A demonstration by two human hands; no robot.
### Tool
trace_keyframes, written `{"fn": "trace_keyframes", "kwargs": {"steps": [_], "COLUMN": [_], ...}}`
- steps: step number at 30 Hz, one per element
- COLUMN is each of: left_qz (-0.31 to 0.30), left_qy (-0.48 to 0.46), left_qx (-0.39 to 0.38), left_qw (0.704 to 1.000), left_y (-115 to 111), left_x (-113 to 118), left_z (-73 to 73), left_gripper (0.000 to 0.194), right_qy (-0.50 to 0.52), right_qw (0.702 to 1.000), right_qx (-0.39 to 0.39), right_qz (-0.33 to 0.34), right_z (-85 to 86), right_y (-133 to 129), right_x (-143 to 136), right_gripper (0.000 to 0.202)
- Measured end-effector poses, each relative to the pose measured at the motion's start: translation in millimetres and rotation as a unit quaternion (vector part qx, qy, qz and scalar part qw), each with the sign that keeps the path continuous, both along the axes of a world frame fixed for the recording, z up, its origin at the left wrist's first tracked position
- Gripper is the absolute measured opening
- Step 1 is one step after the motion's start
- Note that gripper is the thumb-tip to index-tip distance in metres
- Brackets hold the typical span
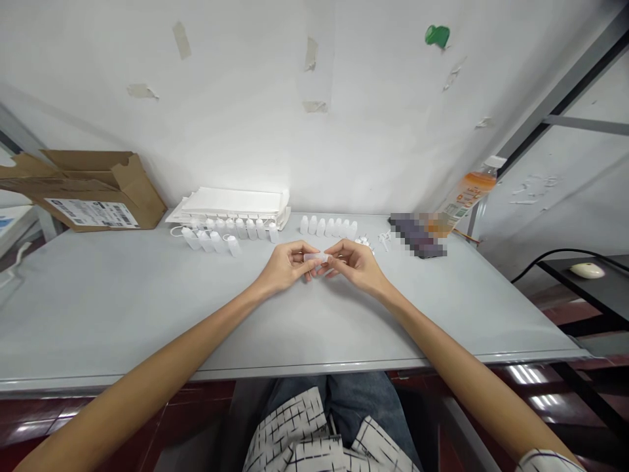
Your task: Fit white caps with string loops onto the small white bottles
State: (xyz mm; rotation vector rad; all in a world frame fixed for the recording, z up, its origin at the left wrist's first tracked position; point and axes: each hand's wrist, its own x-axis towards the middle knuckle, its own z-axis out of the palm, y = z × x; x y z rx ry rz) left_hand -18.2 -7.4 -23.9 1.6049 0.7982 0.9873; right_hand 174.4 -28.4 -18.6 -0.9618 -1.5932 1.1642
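My left hand is closed around a small translucent white plastic dropper bottle, which lies sideways above the table. My right hand pinches the bottle's right end with thumb and fingers; whether a separate tip or cap sits there is hidden. Just behind my right hand lie small white caps or tips, partly covered by the fingers. Beyond the hands stands a row of similar bottles without caps in view. More bottles stand to the left, several with looped strap caps.
A stack of white paper or bags lies against the wall behind the left bottles. An open cardboard box stands far left. To the right are a blurred dark flat item and a tilted drink bottle. A computer mouse rests on a side shelf.
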Motion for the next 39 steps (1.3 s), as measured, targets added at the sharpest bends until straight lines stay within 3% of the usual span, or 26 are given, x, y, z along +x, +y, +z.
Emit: {"fn": "trace_keyframes", "kwargs": {"steps": [7,12,19,30,33,39], "left_qz": [0.006,0.034,0.063,0.051,0.046,0.026], "left_qy": [0.015,0.044,0.083,0.117,0.125,0.149], "left_qx": [0.013,0.106,0.298,0.449,0.464,0.434], "left_qw": [1.0,0.993,0.949,0.884,0.876,0.888], "left_y": [1,0,-2,-2,-3,-6], "left_x": [-3,-2,-2,-5,-6,-6], "left_z": [-3.3,-2.7,-1.0,-2.5,-0.8,0.2], "left_gripper": [0.035,0.028,0.013,0.013,0.014,0.016], "right_qy": [0.035,0.059,0.106,0.103,0.104,0.096], "right_qw": [0.998,0.995,0.986,0.979,0.977,0.973], "right_qx": [-0.037,-0.066,-0.11,-0.149,-0.159,-0.175], "right_qz": [0.033,0.05,0.063,0.093,0.098,0.119], "right_z": [1.2,1.4,0.4,1.6,3.3,4.1], "right_y": [2,3,5,6,5,4], "right_x": [3,5,6,12,13,15], "right_gripper": [0.032,0.028,0.025,0.023,0.024,0.024]}}
